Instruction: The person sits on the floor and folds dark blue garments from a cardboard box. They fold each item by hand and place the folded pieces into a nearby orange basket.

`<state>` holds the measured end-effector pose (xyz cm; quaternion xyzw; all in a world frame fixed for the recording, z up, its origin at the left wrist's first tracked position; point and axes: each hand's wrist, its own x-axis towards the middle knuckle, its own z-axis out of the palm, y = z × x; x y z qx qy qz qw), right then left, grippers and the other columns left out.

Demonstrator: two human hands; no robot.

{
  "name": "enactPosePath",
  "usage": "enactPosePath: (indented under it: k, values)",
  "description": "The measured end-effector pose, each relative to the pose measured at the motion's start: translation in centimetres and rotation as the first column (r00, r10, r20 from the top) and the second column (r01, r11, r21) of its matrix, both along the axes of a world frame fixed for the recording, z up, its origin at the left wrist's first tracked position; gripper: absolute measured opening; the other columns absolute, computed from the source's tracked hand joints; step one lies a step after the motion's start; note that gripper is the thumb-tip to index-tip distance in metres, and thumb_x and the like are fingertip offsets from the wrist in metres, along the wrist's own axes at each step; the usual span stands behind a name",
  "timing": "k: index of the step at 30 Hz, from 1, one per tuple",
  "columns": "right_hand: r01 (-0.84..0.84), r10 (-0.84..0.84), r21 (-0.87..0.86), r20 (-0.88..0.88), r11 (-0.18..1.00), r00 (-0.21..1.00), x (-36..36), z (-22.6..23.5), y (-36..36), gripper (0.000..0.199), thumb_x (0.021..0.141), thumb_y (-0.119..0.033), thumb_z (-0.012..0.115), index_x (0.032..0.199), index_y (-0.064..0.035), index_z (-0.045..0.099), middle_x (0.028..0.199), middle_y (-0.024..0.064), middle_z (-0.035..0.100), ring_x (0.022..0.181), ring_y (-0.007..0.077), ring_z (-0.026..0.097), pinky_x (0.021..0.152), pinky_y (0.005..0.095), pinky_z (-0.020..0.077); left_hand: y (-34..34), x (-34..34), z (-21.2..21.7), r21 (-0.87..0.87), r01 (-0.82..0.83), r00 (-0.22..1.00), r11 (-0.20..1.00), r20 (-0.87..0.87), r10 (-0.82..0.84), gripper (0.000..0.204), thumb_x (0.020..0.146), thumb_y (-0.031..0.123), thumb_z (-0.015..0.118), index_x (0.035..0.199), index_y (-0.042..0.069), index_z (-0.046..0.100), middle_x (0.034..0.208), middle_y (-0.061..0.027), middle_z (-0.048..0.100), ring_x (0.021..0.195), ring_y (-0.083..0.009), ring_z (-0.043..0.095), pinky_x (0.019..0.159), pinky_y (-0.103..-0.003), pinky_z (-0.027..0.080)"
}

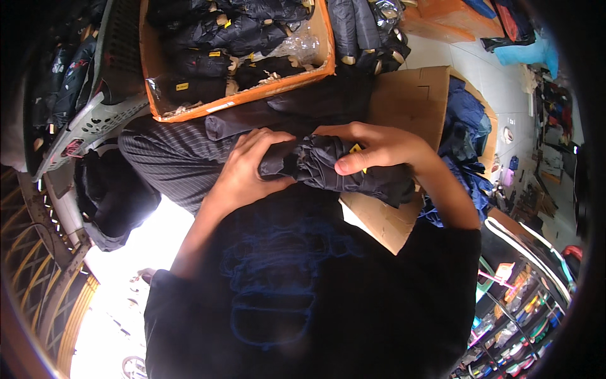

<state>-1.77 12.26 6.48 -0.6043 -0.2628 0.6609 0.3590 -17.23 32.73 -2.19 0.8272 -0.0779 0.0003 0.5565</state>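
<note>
Folded umbrella [334, 169], dark crumpled fabric, small yellow tag, gripped by left hand [246, 174] and right hand [379, 148], both hands closed around it

Both bare forearms raised from dark sleeves at the lower edge, converging in front of the chest. Left hand [243, 174] curled, fingers wrapped over the top, thumb tucked beneath, closed in a grasp. Right hand [379, 148] just beside it, fingers bent and clamped, thumb stretched flat toward the left hand. Wrists bent inward.
</note>
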Motion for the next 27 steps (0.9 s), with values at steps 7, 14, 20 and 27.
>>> enactPosePath:
  k: [7, 14, 20, 27]
  values:
    - [0.242, -0.244, -0.066, -0.028, 0.968, 0.969, -2.4, -1.2, -1.0, 0.070, 0.085, -0.049, 0.064, 0.132, 0.0003, 0.050, 0.112, 0.0130, 0.062, 0.104, 0.0192, 0.055, 0.092, 0.0285, 0.0413, -0.4, -0.9, 0.0, 0.004, -0.098, 0.994, 0.995, 0.053, 0.098, 0.055, 0.068, 0.022, 0.081, 0.115, 0.005, 0.058, 0.115, -0.0102, 0.061, 0.111, -0.0292, 0.053, 0.097, -0.040, 0.037]
    - [0.198, -0.245, 0.166, 0.343, 0.966, 0.907, -8.3, -4.0, -2.0, 0.070, 0.078, -0.033, 0.075, 0.130, 0.0052, 0.047, 0.130, 0.0178, 0.049, 0.120, 0.0288, 0.051, 0.101, 0.0347, 0.0396, -2.3, -3.0, -1.4, 0.079, -0.327, 0.943, 0.942, -0.042, 0.331, 0.043, 0.066, 0.003, 0.071, 0.107, 0.003, 0.059, 0.111, -0.0134, 0.059, 0.108, -0.0317, 0.053, 0.094, -0.040, 0.040]
    - [0.240, -0.274, 0.132, 0.447, 0.962, 0.852, -11.9, -3.5, -2.1, 0.070, 0.076, -0.032, 0.076, 0.129, 0.0044, 0.048, 0.131, 0.0159, 0.047, 0.121, 0.0322, 0.051, 0.101, 0.0376, 0.0407, -2.0, -4.8, 0.3, 0.118, -0.246, 0.952, 0.962, -0.155, 0.262, 0.034, 0.065, -0.002, 0.064, 0.098, 0.008, 0.059, 0.112, -0.0089, 0.053, 0.102, -0.0304, 0.050, 0.090, -0.042, 0.039]
    - [0.344, -0.384, 0.170, 0.454, 0.923, 0.804, -13.2, -4.1, -1.8, 0.072, 0.075, -0.030, 0.077, 0.132, -0.0008, 0.044, 0.130, 0.0156, 0.047, 0.123, 0.0314, 0.049, 0.102, 0.0375, 0.0400, -2.2, -6.2, -1.1, -0.057, -0.287, 0.948, 0.956, -0.156, 0.276, 0.024, 0.069, -0.010, 0.064, 0.089, 0.002, 0.061, 0.090, -0.0096, 0.062, 0.076, -0.0213, 0.062, 0.065, -0.030, 0.049]
